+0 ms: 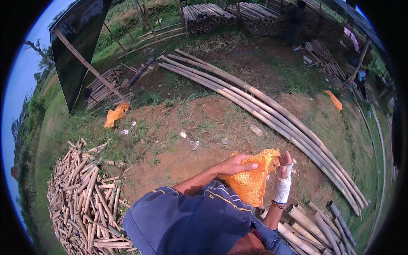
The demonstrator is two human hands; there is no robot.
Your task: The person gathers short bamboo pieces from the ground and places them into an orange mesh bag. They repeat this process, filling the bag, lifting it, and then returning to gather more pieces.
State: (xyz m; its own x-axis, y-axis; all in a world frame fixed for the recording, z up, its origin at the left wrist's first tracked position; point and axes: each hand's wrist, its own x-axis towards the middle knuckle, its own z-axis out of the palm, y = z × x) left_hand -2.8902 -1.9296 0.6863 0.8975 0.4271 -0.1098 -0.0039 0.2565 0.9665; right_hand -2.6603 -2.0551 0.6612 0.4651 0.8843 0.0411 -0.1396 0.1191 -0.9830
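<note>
An orange mesh sack hangs bunched in front of my chest, its frayed upper edge standing up between my hands. My left hand is closed on its left side, the thumb lying over the mesh. On the sack's right side is my right hand, which wears a white fingerless glove. Its bent fingers meet the upper edge of the mesh, where loose threads hang. Part of the grip of this hand is hidden by the sack.
Long bamboo poles lie across the ground ahead. Cut bamboo pieces form a heap at left; thicker poles lie at lower right. Another orange sack lies farther off. Stacked poles and a person are at the back.
</note>
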